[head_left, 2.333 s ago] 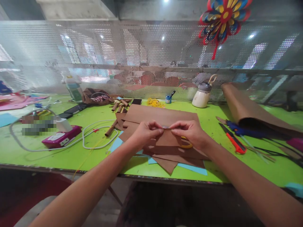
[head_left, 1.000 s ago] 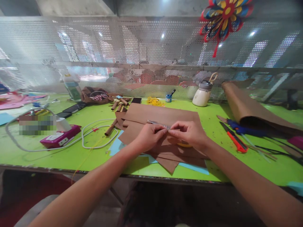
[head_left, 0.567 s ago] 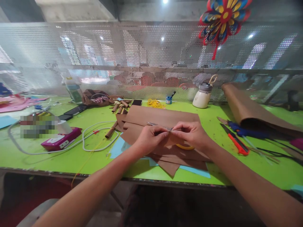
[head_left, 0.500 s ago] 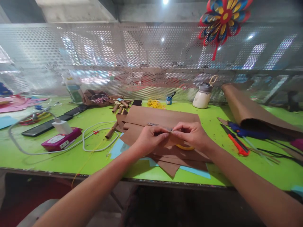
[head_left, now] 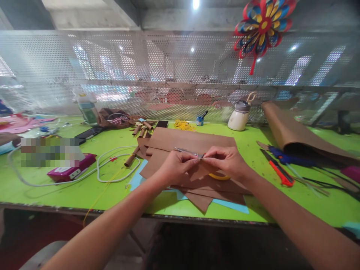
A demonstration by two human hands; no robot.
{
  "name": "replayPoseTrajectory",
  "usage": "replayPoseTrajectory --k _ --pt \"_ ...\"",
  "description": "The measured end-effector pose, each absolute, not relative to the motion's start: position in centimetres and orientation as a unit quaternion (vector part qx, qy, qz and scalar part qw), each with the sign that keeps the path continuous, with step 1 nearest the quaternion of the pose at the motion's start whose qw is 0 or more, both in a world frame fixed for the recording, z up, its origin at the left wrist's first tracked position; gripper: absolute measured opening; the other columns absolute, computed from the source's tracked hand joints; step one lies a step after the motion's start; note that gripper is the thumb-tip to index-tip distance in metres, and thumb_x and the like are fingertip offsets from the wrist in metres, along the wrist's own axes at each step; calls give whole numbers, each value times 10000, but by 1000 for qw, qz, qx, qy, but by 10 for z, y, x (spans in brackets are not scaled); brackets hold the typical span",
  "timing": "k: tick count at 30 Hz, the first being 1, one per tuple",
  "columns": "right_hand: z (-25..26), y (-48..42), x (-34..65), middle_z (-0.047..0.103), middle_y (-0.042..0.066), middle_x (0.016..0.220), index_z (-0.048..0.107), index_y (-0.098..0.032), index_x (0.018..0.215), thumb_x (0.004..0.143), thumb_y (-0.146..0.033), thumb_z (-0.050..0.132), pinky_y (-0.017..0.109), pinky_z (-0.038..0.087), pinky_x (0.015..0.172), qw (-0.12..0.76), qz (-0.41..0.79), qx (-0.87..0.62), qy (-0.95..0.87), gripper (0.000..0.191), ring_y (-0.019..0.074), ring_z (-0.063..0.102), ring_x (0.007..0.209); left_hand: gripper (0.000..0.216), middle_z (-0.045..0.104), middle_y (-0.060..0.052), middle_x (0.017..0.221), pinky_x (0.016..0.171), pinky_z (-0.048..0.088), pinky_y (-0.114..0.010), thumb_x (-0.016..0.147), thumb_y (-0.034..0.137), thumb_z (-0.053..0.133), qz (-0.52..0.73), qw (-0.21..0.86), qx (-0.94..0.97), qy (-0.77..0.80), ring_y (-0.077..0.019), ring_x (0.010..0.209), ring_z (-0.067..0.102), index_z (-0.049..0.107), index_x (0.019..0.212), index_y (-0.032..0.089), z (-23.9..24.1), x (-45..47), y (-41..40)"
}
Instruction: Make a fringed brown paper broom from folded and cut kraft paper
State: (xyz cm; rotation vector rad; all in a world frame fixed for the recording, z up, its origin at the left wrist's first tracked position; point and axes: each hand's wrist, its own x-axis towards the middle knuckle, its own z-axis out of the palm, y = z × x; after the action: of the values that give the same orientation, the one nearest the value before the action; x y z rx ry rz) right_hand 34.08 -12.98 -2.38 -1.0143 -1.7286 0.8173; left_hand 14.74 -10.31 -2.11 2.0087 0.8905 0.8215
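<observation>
My left hand (head_left: 180, 163) and my right hand (head_left: 225, 159) meet over the brown paper sheets (head_left: 191, 138), fingertips almost touching. Each pinches thumb against forefinger on a tiny piece between them, too small and too covered to name. Under the hands lies a pair of scissors, its metal blades (head_left: 182, 150) pointing left and its yellow handle (head_left: 219, 177) showing by my right hand. Light blue paper (head_left: 232, 205) sticks out from beneath the brown sheets.
Rolled brown paper tubes (head_left: 131, 157), a white cable (head_left: 98, 172) and a purple power strip (head_left: 71, 168) lie left. On the right are a red utility knife (head_left: 281, 174), a blue glue gun (head_left: 292, 155) and a large curled brown sheet (head_left: 298, 127). A white flask (head_left: 238, 116) stands behind.
Both hands keep their pinch at nearly the same spot. A brownish shape has appeared at the left edge, and a blurred patch now covers the phone there. The view has shifted slightly.
</observation>
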Motion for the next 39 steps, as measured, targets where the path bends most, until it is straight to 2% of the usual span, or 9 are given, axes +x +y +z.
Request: replayPoseTrajectory --k 7,11,15,21,27,31,39 --pt "-23 -127 342 613 14 646 692 -137 728 673 -373 687 223 374 531 489 396 -429 -648 243 105 497 587 289 631 -14 652 558 370 -173 827 322 475 342 263 836 338 -96 590 518 677 804 117 -23 147 -106" --pt "-25 -124 343 588 -8 594 688 -143 684 652 -375 699 223 356 522 508 413 -425 -625 235 92 474 557 279 615 -8 634 542 360 -166 826 313 471 339 257 837 344 -93 592 512 668 770 123 -24 146 -104" --pt "-26 -124 343 567 -12 589 682 -142 691 659 -397 689 217 318 486 502 439 -428 -610 257 81 443 530 277 588 0 612 525 350 -165 816 323 481 338 290 828 341 -88 577 489 651 728 123 -23 147 -101" --pt "-29 -121 344 456 -37 507 642 -128 654 705 -427 644 220 221 450 495 422 -426 -629 303 63 345 481 276 514 14 505 469 311 -180 789 326 515 323 381 788 359 -75 480 430 599 638 111 -20 147 -101" --pt "-32 -116 346 418 -45 477 627 -126 632 711 -440 631 233 180 447 501 411 -431 -628 323 61 300 465 227 528 14 522 494 359 -192 737 314 582 312 468 737 374 -88 493 492 616 675 98 -16 143 -100" --pt "-32 -116 346 404 -48 474 619 -125 630 714 -431 629 235 160 442 501 410 -436 -625 317 57 281 460 189 550 19 583 527 395 -196 728 265 589 290 529 712 359 -88 510 538 643 796 96 -16 141 -97" --pt "-33 -115 346 364 -58 453 607 -133 621 704 -437 632 232 151 421 509 405 -453 -610 316 57 255 438 255 601 -12 661 580 421 -216 721 246 597 282 573 689 342 -104 578 570 630 927 100 -17 137 -94"
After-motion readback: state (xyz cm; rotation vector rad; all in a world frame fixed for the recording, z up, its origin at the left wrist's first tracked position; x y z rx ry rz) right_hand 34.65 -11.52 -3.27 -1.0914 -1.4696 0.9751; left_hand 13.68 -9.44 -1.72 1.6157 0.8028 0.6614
